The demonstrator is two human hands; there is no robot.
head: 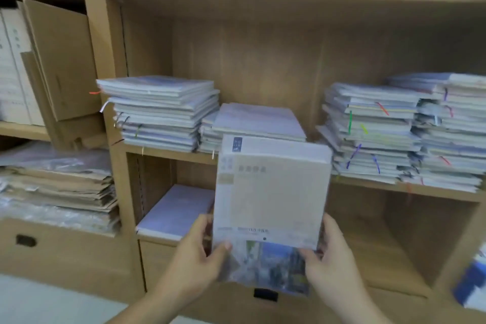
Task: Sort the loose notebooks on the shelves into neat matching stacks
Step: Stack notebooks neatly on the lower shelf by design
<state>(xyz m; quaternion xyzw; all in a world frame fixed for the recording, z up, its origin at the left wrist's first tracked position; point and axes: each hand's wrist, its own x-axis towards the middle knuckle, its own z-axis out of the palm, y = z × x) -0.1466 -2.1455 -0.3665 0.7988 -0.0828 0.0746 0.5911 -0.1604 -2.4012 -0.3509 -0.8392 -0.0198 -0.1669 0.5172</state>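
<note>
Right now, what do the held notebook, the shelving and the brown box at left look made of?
The held notebook: matte beige paper or card cover, apparently in a clear plastic sleeve, given the pale sheen and translucent lower edge. The shelving: wood or wood-look board, satin, faint grain on the back panel. The brown box: likely corrugated cardboard, matte, with folded flaps.

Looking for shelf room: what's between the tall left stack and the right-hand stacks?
Head view: a lower notebook stack beside the left stack, then a narrow gap before the right-hand stacks.
</note>
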